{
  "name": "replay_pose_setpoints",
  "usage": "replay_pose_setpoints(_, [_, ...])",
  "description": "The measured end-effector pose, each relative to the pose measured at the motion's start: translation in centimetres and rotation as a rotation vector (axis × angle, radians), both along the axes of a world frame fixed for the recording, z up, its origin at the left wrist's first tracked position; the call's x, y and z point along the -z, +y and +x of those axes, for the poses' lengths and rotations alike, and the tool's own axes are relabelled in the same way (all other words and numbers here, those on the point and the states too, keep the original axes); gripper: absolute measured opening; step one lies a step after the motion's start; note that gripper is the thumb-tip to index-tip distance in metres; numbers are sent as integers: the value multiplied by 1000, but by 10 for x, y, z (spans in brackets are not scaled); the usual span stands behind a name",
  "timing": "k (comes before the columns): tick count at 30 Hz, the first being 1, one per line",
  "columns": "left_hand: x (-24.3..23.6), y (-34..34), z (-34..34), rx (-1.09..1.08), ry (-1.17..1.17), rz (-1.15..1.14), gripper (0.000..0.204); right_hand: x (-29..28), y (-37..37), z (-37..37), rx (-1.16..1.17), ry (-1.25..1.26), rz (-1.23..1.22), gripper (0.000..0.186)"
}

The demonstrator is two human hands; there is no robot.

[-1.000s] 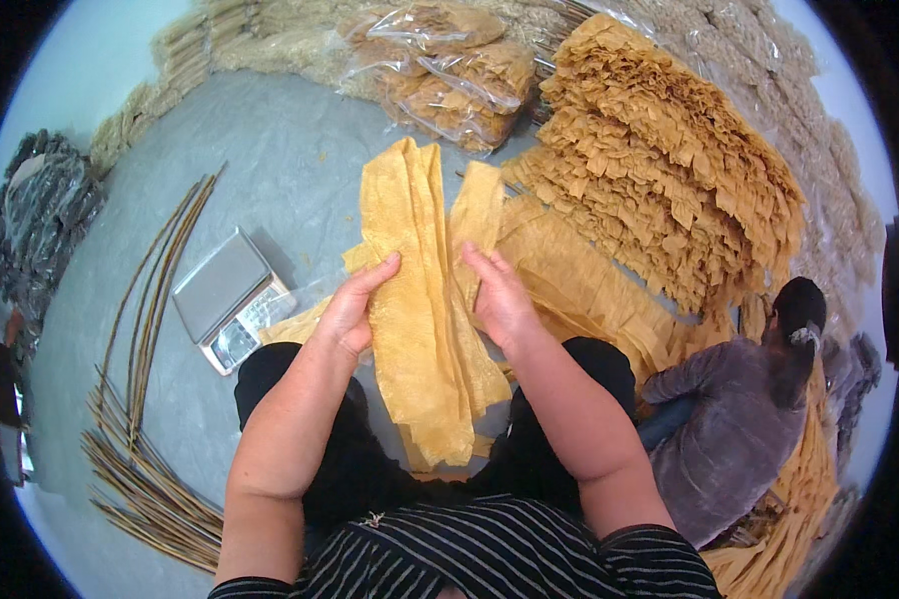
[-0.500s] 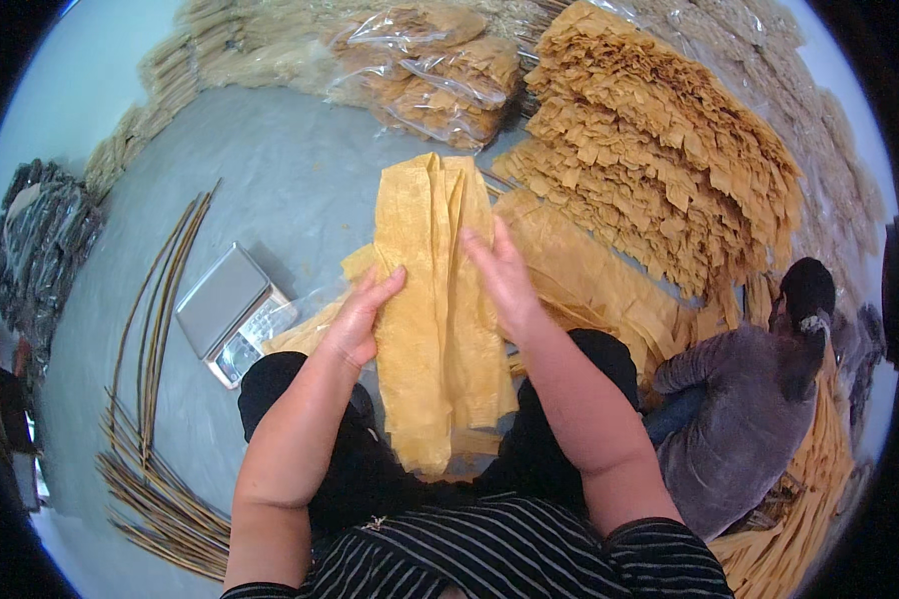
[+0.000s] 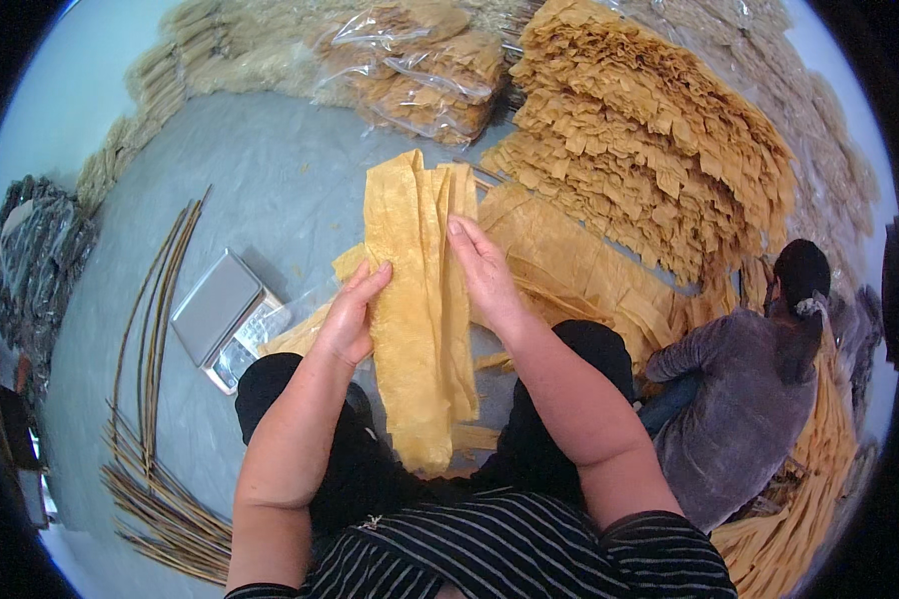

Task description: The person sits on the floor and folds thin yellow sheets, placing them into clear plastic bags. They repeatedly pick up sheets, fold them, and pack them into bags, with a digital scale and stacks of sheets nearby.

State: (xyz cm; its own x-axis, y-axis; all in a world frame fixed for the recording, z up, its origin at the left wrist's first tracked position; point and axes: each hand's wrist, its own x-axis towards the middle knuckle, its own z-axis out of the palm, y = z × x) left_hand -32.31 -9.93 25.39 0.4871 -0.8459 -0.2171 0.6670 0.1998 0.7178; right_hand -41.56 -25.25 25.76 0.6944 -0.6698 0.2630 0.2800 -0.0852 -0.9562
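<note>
Upright between my hands is a long, folded bundle of thin yellow sheets (image 3: 410, 329), wrinkled like dried tofu skin. My left hand (image 3: 350, 314) is closed on its left edge, thumb on the front face and fingers behind. On the other side my right hand (image 3: 483, 272) grips the right edge higher up, its thumb against the outer folds. The bundle's lower end hangs between my knees. More flat yellow sheets (image 3: 564, 250) lie spread on the floor just beyond my right hand.
A digital scale (image 3: 208, 311) stands left of my knees, beside long thin brown rods (image 3: 150, 349). Behind are a tall stack of yellow sheets (image 3: 649, 150) and filled clear plastic bags (image 3: 420, 75). Dark bagged goods (image 3: 35, 250) lie far left. A person (image 3: 734, 399) sits close at right.
The bundle has become narrower, its right-hand folds drawn in toward the left. My right hand has moved slightly left with them, and my left hand has shifted a little left.
</note>
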Motion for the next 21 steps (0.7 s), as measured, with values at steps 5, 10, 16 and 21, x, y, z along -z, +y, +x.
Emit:
replay_pose_setpoints(5, [2,0,-1,-26,-65,33,44,13,0,-1,-139,132,36,26])
replay_pose_setpoints(10, [-4,3,-1,-69,-115,19,43,5,4,1,-153,87,92,26])
replay_pose_setpoints(16, [-4,3,-1,-70,-153,-34,45,23,3,5,-222,94,34,21])
replay_pose_setpoints(21, [-4,3,8,-243,-127,-41,44,24,4,8,-32,9,85,21])
